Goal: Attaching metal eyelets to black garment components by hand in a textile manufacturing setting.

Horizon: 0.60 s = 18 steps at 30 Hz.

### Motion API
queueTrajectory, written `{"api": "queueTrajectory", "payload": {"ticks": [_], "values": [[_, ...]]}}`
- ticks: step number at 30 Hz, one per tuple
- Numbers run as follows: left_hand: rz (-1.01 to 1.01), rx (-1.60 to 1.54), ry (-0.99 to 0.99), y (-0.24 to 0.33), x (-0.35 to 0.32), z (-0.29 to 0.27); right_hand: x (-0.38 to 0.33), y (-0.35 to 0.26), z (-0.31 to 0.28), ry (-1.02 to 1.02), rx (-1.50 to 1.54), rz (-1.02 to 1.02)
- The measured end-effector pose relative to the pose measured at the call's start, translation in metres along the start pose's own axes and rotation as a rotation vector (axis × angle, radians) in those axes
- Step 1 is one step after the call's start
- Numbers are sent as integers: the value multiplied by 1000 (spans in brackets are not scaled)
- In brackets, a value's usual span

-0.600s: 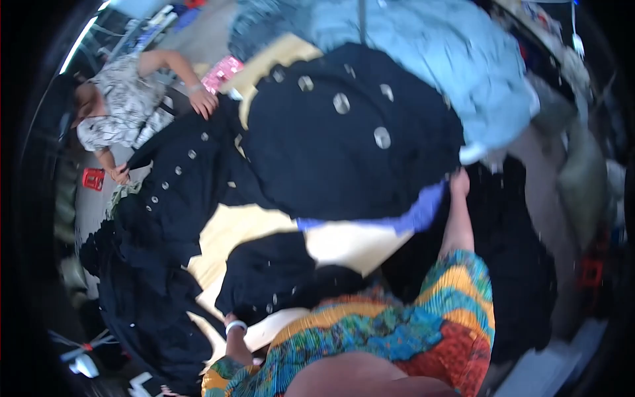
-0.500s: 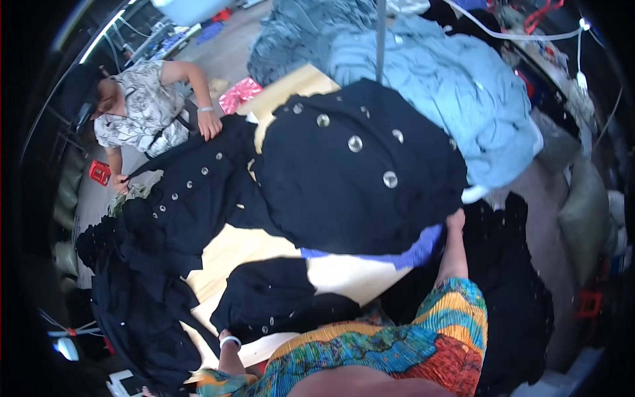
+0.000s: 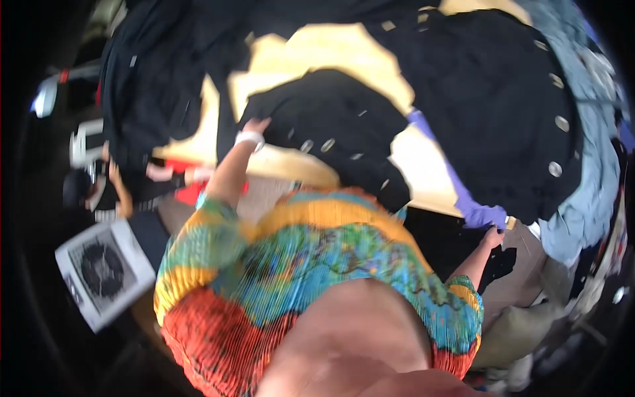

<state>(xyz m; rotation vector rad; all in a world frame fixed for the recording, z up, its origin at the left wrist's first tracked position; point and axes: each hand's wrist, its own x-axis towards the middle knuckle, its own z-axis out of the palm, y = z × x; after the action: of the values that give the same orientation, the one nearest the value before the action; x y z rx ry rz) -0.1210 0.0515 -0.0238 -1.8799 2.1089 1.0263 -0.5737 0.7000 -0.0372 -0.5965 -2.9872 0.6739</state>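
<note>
My left hand, with a white band at its wrist, rests at the left edge of a black garment with metal rings. Its fingers reach out over the cloth, slightly blurred. On the right, my right hand is closed at the end of a purple cloth, beside the table corner. That cloth runs under a large black garment pile with round metal eyelets. The pale wooden table shows between the garments. More black cloth covers its left part.
Light blue fabric is heaped beyond the right edge. A white box fan stands at lower left. Another person is at far left, near a red object. A stuffed greenish sack lies at lower right.
My view has swung downward and turned, so the table now sits higher in the picture. The co-worker beside the table has left view. Both my hands stay near the same cloth edges.
</note>
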Motion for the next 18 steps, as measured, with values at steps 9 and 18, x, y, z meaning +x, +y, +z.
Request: {"api": "queueTrajectory", "payload": {"ticks": [9,18], "values": [[195,-304,-190,-15,-44,-20,-274,-159,12,-349,475,-506],[239,-263,-31,-44,-48,-26,-452,-311,66,-924,217,-1405]]}}
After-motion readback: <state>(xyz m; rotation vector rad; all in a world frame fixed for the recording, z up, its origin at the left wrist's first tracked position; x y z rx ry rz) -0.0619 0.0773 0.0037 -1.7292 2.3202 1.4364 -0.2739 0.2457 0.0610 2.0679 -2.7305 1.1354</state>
